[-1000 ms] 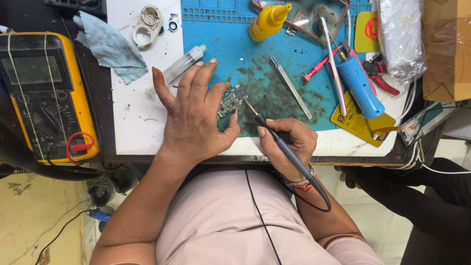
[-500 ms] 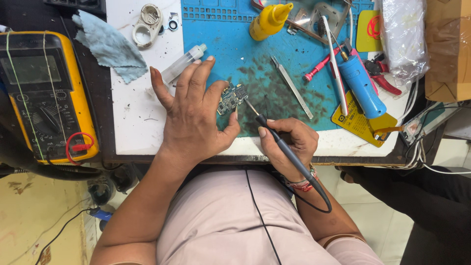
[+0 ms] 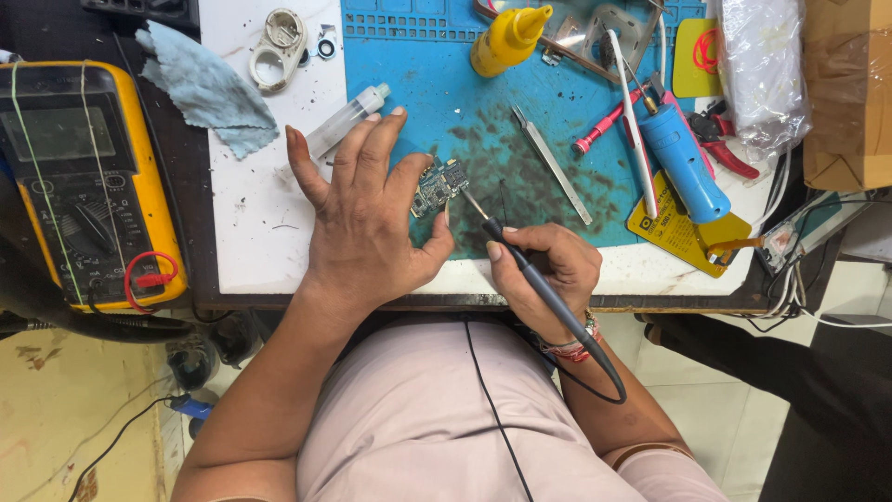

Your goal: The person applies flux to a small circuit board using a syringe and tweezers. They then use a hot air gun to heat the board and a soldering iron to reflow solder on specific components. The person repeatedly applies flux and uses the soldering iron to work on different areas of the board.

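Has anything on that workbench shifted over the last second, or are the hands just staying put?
Hardly anything changed. The left hand still presses flat on the small circuit board, and the right hand keeps the soldering iron gripped, its tip at the board's edge. The tweezers, yellow bottle and multimeter lie where they were.

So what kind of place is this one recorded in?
Most likely an electronics repair bench: the right hand holds a soldering iron to a small circuit board on a blue work mat, with a yellow multimeter alongside.
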